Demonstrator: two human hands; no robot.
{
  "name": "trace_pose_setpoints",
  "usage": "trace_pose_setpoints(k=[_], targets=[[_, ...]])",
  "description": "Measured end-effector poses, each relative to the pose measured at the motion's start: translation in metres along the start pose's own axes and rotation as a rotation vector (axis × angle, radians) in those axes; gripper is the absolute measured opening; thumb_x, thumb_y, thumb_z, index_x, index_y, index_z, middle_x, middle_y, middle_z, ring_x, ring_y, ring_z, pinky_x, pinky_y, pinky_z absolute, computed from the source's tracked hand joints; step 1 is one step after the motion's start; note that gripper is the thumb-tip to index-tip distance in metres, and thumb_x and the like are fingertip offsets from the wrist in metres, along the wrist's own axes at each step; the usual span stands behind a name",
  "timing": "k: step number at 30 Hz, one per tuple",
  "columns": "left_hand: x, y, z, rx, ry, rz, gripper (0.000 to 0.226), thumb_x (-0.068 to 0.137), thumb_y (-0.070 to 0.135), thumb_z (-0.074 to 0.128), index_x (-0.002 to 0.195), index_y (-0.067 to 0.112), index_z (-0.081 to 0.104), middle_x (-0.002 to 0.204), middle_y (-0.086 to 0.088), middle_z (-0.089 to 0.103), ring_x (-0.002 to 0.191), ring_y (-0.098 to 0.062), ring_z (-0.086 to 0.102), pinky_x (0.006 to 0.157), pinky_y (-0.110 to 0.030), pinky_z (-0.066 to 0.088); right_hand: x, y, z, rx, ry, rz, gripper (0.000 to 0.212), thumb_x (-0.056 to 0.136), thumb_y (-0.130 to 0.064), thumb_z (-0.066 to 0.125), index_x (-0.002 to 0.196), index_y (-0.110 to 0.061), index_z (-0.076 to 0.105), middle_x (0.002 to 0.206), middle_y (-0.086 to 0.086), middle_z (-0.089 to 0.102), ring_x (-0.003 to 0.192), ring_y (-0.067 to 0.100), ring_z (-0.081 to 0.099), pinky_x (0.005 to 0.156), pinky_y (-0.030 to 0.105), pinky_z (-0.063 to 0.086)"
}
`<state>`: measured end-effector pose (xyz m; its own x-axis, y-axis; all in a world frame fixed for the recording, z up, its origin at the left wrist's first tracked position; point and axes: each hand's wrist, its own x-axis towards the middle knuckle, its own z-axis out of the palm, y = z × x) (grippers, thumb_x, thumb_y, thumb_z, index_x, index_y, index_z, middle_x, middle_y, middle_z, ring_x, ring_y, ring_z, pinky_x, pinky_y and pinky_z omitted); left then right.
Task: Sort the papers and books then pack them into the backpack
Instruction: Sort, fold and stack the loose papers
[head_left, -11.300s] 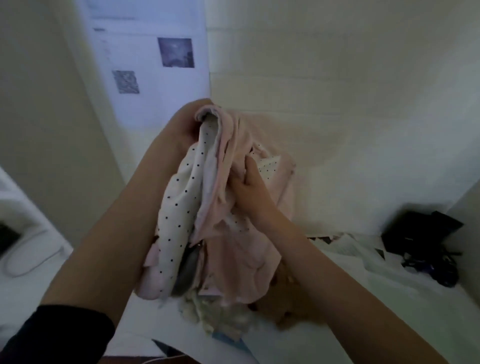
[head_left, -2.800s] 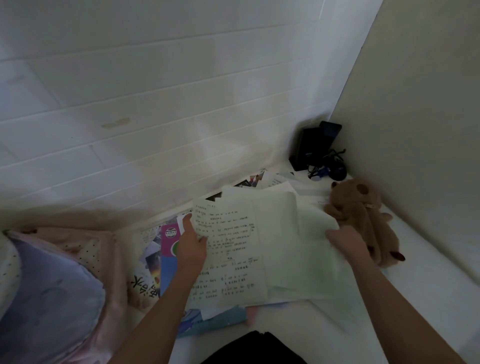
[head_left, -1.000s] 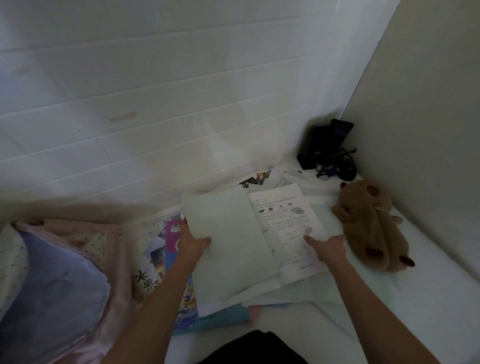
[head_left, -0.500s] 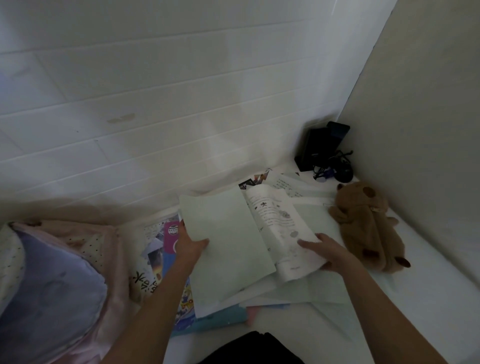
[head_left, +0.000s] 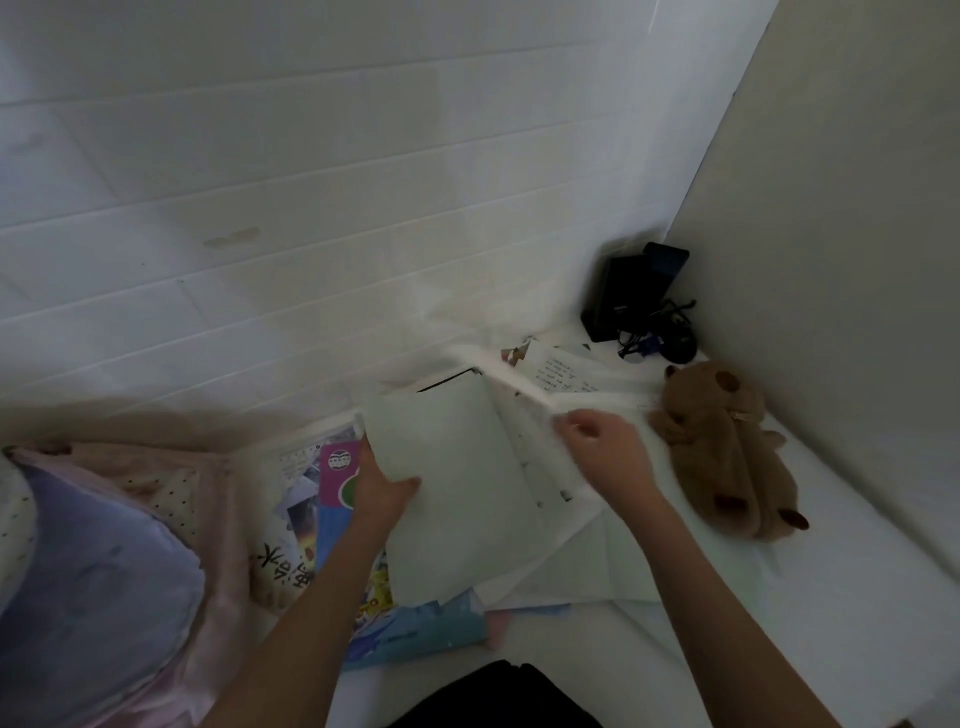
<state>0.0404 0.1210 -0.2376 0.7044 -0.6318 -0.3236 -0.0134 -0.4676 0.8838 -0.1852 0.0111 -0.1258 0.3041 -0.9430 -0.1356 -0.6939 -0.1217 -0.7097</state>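
Note:
A pile of loose white papers (head_left: 582, 566) lies on a white surface by the tiled wall. My left hand (head_left: 382, 486) grips the left edge of a pale sheet stack (head_left: 457, 488), thumb on top. My right hand (head_left: 605, 454) pinches a printed sheet (head_left: 524, 410) and lifts it up off the pile; the sheet is blurred. Colourful books (head_left: 332, 483) lie under the papers at the left, with a blue book (head_left: 415, 631) at the front. The pink backpack (head_left: 88, 587) with a lilac inside sits at the far left.
A brown plush toy (head_left: 727, 452) lies right of the papers. A black box and cables (head_left: 639, 301) fill the back corner. A beige wall panel (head_left: 841, 260) closes the right side. A dark object (head_left: 498, 696) sits at the bottom edge.
My right hand has taken hold of the printed sheet and raised it up and leftward off the pile. My left hand keeps its grip on the pale stack.

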Motion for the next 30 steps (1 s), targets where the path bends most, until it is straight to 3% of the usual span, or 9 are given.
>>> trace_pose_setpoints(k=[3,8,12,16,20,22,24,27,30], targets=[[-0.004,0.007,0.002,-0.017,-0.015,0.017,0.08,0.078,0.004,0.072,0.143,0.01,0.025,0.131,-0.015,0.051,0.118,-0.034,0.052,0.09,-0.036,0.043,-0.01,-0.013,0.008,0.114,-0.58,0.013,0.057,0.089,-0.065,0.034,0.094,-0.024,0.073,0.086,-0.004,0.074,0.069,0.011,0.07,0.08,0.032,0.051],[-0.006,0.012,0.001,-0.048,-0.031,0.064,0.089,0.069,0.025,0.08,0.141,0.006,0.032,0.136,-0.013,0.048,0.124,-0.031,0.048,0.101,-0.039,0.041,0.012,0.042,0.026,-0.112,-0.135,0.224,0.038,0.09,-0.038,0.057,0.117,-0.012,0.056,0.12,0.013,0.061,0.103,0.024,0.059,0.086,0.03,0.045],[-0.007,0.009,0.0,-0.055,-0.097,0.084,0.089,0.072,0.013,0.079,0.144,0.011,0.026,0.136,-0.006,0.045,0.121,-0.022,0.047,0.096,-0.033,0.042,0.013,0.06,0.036,-0.052,-0.317,0.354,0.055,0.084,-0.036,0.067,0.125,-0.007,0.046,0.116,0.011,0.055,0.111,0.028,0.054,0.091,0.032,0.041],[-0.011,0.012,0.005,-0.043,-0.205,0.097,0.095,0.072,0.009,0.079,0.146,0.02,0.02,0.124,0.005,0.043,0.111,-0.014,0.047,0.087,-0.03,0.044,0.011,0.063,0.04,0.108,-0.334,0.361,0.023,0.089,-0.035,0.061,0.09,-0.012,0.06,0.091,0.008,0.06,0.085,0.022,0.058,0.076,0.029,0.041],[-0.006,0.005,0.004,0.003,-0.136,0.076,0.102,0.071,-0.004,0.076,0.148,0.014,0.013,0.141,-0.009,0.039,0.127,-0.026,0.042,0.097,-0.031,0.038,0.008,0.056,0.026,-0.031,0.298,0.327,0.026,0.097,-0.025,0.046,0.109,-0.008,0.061,0.111,0.02,0.063,0.103,0.037,0.058,0.084,0.038,0.043],[-0.007,0.004,0.003,-0.006,-0.089,0.083,0.102,0.072,-0.006,0.074,0.149,0.013,0.011,0.146,-0.011,0.035,0.132,-0.027,0.038,0.101,-0.03,0.035,0.01,0.053,0.01,0.179,0.659,0.33,0.025,0.098,-0.023,0.041,0.107,-0.006,0.057,0.103,0.021,0.062,0.094,0.034,0.058,0.076,0.037,0.041],[-0.008,0.006,0.002,0.019,-0.082,0.119,0.104,0.075,-0.005,0.072,0.15,0.017,0.004,0.145,-0.002,0.032,0.127,-0.019,0.039,0.1,-0.026,0.034,0.02,0.052,-0.001,0.491,0.753,0.306,0.023,0.098,-0.023,0.041,0.101,-0.005,0.056,0.092,0.013,0.059,0.084,0.029,0.056,0.073,0.032,0.04],[-0.014,0.014,0.007,0.085,-0.071,0.17,0.093,0.08,0.002,0.069,0.15,0.025,0.012,0.13,0.008,0.039,0.11,-0.015,0.049,0.091,-0.026,0.044,0.029,0.051,0.0,0.665,0.487,0.338,0.021,0.098,-0.023,0.045,0.107,-0.01,0.059,0.09,0.004,0.061,0.077,0.019,0.058,0.073,0.026,0.045],[-0.011,0.016,0.014,0.124,-0.063,0.106,0.039,0.088,0.021,0.064,0.126,0.016,0.057,0.124,-0.005,0.059,0.106,-0.022,0.057,0.089,-0.028,0.045,0.022,0.05,0.026,0.663,0.125,0.309,0.027,0.097,-0.009,0.041,0.084,-0.014,0.064,0.069,0.001,0.057,0.06,0.015,0.053,0.055,0.017,0.045]])
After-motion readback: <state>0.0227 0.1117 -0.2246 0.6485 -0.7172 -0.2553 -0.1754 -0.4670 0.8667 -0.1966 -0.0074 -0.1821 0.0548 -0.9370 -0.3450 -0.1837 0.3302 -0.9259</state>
